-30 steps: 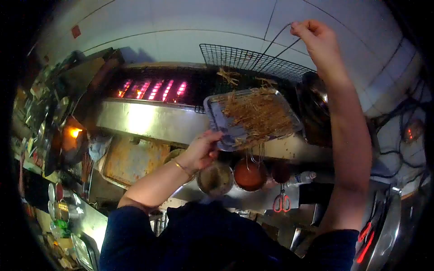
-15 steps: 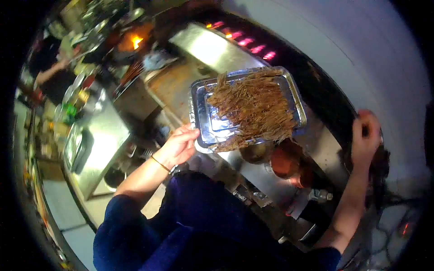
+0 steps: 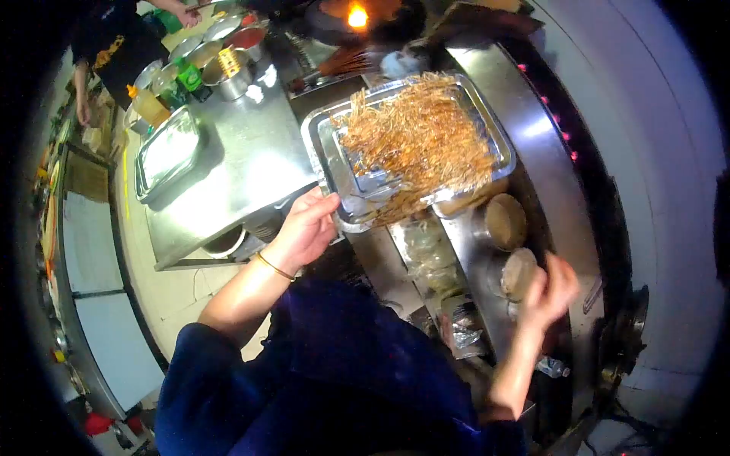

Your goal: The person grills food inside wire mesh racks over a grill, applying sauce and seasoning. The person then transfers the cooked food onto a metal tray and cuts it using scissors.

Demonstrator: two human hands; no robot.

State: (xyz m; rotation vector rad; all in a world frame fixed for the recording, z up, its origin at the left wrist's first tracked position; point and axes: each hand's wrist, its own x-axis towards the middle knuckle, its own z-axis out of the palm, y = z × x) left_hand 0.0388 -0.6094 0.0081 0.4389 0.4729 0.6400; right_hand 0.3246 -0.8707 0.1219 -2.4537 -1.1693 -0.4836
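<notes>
My left hand point(image 3: 308, 226) grips the near left corner of a shallow metal tray point(image 3: 323, 156), thumb on the rim. Orange-brown shredded strands of food point(image 3: 418, 140) lie across much of the tray, some over its edges; I cannot tell their exact kind. Lower right, my right hand point(image 3: 547, 295) is beside a round bowl with pale contents point(image 3: 518, 273). Its fingers are curled together and somewhat blurred; anything in them is hidden. Another round container point(image 3: 505, 222) stands just beyond that bowl.
On the left, a steel table point(image 3: 251, 163) carries an empty-looking glossy tray point(image 3: 169, 152), a squeeze bottle point(image 3: 148, 106), a green bottle point(image 3: 192, 78) and several pots. A flame point(image 3: 357, 17) burns at the back. A co-worker point(image 3: 114, 49) stands at the upper left.
My right hand has come in from the far right by the wall to beside the bowls. The view has turned, showing more of the steel table. My left hand still holds the tray.
</notes>
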